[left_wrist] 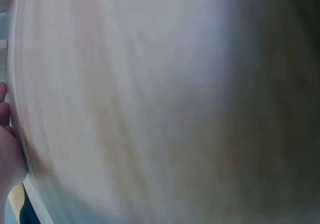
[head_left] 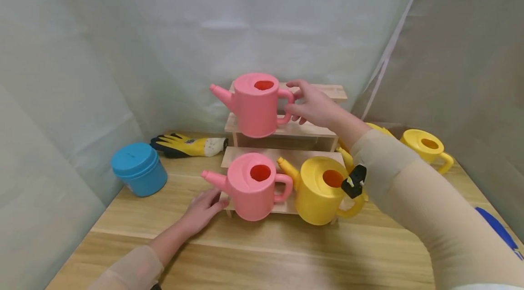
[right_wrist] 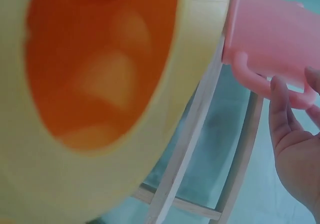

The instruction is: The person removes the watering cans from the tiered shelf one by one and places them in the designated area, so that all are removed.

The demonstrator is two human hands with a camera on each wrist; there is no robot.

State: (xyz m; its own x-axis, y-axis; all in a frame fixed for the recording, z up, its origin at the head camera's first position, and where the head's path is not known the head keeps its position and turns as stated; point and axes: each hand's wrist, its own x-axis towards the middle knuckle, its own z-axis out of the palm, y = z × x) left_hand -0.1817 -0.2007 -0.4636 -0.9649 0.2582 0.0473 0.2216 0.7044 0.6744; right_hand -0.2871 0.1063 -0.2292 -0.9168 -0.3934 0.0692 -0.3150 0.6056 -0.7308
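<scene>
A pink watering can (head_left: 257, 112) stands upright on the middle step of a wooden tiered stand (head_left: 340, 93), spout to the left. My right hand (head_left: 313, 104) is at its handle (right_wrist: 255, 81), thumb and fingers spread apart around it, the fingertips touching or very close. A second pink watering can (head_left: 250, 194) and a yellow watering can (head_left: 317, 199) stand side by side on the lowest step. My left hand (head_left: 200, 210) rests on the table with its fingers against the stand's lower left corner. Its fingertips are partly hidden in the left wrist view.
Left of the stand are a blue lidded tub (head_left: 139, 169) and a yellow-black work glove (head_left: 186, 145). More yellow watering cans (head_left: 423, 144) stand at the right, partly behind my right arm. A blue object (head_left: 497, 228) lies at the table's right edge.
</scene>
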